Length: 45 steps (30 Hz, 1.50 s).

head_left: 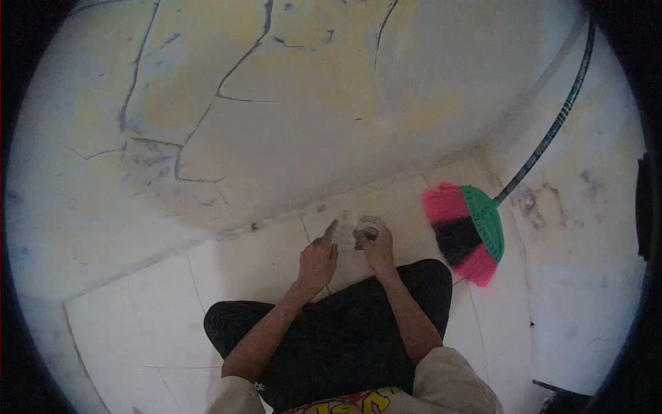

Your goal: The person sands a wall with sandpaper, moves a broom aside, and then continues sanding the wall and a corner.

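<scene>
Both of my hands are raised in front of me over my dark-trousered legs. My left hand [316,262] and my right hand [377,243] hold a small pale, crumpled thing [348,226] between them, fingers curled around its edges. What the thing is cannot be made out; it looks like thin plastic or paper. Below it lies a white tiled floor [227,272].
A broom with pink and black bristles and a green head [469,233] leans in the corner to my right, its striped handle [552,131] rising along the wall. A cracked, yellow-stained wall [262,117] stands ahead. A dark object sits at the lower right floor edge.
</scene>
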Each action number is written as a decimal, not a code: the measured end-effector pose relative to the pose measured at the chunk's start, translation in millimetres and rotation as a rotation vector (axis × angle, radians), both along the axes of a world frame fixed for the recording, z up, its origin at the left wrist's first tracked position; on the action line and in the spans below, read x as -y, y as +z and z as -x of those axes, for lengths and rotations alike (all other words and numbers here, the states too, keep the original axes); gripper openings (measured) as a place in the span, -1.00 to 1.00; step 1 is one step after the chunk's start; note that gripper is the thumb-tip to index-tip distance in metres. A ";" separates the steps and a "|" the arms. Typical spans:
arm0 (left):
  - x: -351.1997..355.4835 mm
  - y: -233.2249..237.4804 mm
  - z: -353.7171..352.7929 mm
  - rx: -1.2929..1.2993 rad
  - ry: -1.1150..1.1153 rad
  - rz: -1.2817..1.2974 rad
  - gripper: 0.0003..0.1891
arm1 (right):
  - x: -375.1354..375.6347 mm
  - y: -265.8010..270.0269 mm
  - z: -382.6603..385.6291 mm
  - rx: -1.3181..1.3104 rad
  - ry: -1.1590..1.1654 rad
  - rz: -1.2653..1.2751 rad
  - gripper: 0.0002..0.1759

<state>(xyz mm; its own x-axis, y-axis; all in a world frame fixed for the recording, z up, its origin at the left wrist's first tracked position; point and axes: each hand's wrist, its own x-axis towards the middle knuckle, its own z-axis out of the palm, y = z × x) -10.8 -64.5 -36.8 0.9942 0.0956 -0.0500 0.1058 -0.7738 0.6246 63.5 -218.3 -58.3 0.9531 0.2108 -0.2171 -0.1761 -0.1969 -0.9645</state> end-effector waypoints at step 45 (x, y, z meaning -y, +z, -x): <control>1.0 2.5 -0.3 -0.014 -0.021 -0.021 -0.48 | -0.4 -7.1 -2.5 0.013 -0.010 0.080 -0.59</control>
<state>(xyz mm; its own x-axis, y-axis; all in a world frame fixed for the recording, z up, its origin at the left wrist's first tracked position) -10.6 -65.5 -34.2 0.9952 0.0754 -0.0618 0.0975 -0.7889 0.6068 66.1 -217.9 -65.4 0.9580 0.1833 -0.2204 -0.1660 -0.2720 -0.9479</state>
